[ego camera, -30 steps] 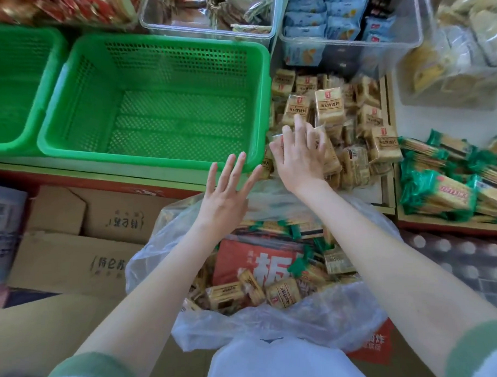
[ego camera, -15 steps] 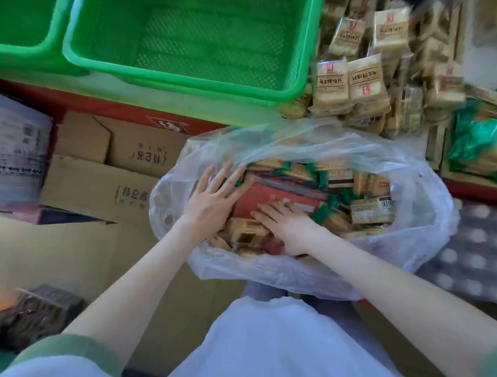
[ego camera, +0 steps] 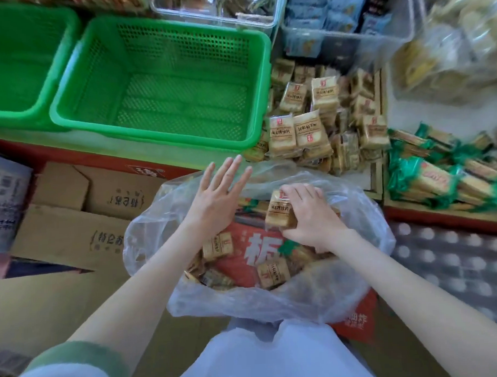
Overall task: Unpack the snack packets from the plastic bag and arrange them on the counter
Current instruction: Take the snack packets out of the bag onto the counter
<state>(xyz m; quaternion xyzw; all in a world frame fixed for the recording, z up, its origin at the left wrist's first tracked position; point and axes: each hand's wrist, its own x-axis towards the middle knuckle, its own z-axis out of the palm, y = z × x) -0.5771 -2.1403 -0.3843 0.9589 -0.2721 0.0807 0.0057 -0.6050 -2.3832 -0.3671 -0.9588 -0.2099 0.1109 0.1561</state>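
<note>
right hand (ego camera: 313,217) grips tan snack packet (ego camera: 280,212) above open plastic bag (ego camera: 364,221), fingers curled round it, maybe second packet underneath, blurred; left hand (ego camera: 216,198) flat, fingers straight, over bag's left rim; more packets in bag; tan pile (ego camera: 310,129) on counter beside green basket (ego camera: 159,81)

Bright, soft, even light fills the scene with only faint shadows, a pale sheen lies on the clear plastic bag (ego camera: 147,242), motion blur smears the bagged snacks (ego camera: 450,43) at the upper right and the lower corners, and the wide lens bows the rim of the green basket (ego camera: 155,136).
</note>
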